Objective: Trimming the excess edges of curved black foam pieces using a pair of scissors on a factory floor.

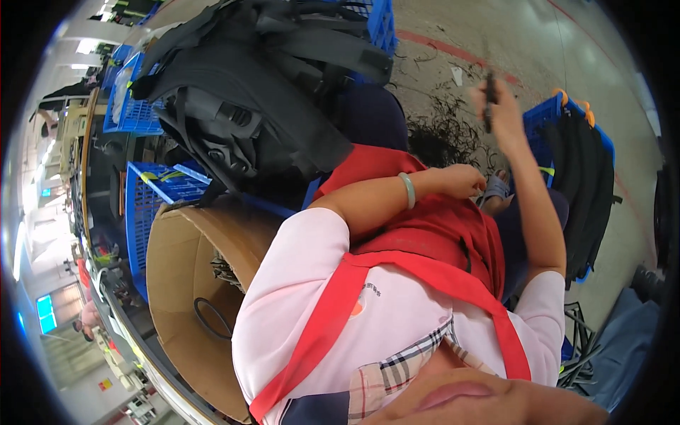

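My right hand point(504, 117) is raised out in front, fingers wrapped round a slim black handheld tool point(489, 99). Motion blurs the hand, and the tool's exact kind cannot be made out. My left hand point(462, 181), with a pale green bangle point(407, 190) behind its wrist, is closed over my lap by the red apron point(425, 237). Whatever its curled fingers hold, if anything, is hidden. Further left, a pile of black padded straps and bag pieces point(283, 106) lies on blue crates, apart from both hands.
A blue crate point(536, 120) draped with black straps point(577, 170) stands to the right. Black scraps point(446, 131) litter the floor ahead. An open cardboard box point(166, 283) and a blue crate point(142, 219) stand at the left. Black frames point(581, 347) lie at lower right.
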Demonstrator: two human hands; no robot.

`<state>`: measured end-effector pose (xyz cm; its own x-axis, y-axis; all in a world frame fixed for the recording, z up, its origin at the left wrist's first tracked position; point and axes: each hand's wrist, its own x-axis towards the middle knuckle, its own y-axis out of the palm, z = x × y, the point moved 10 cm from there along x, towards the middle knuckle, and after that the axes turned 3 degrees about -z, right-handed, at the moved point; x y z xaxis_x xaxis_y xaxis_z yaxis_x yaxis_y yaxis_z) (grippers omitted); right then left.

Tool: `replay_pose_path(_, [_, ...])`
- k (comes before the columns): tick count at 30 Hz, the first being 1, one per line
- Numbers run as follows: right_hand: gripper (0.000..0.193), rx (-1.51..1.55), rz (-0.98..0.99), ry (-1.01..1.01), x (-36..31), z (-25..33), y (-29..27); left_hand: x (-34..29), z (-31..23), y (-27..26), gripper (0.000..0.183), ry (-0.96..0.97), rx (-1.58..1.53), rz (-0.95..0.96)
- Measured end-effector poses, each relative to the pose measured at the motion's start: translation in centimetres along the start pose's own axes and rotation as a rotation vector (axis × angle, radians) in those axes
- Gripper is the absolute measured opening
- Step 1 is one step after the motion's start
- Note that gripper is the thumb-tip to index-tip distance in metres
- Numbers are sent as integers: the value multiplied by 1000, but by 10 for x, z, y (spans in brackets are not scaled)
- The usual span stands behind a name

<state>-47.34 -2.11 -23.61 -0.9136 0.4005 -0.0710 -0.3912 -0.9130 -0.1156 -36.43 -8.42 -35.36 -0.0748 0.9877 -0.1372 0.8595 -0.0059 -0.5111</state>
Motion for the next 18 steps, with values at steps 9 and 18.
replay_pose_path(9, [20, -96, 186, -201, 1, 64, 120, -37, -26, -43, 21, 89, -163, -169])
replay_pose_path(18, [20, 47, 47, 25, -20, -42, 42, -217, -139, -258, 17, 427, 44, -1072])
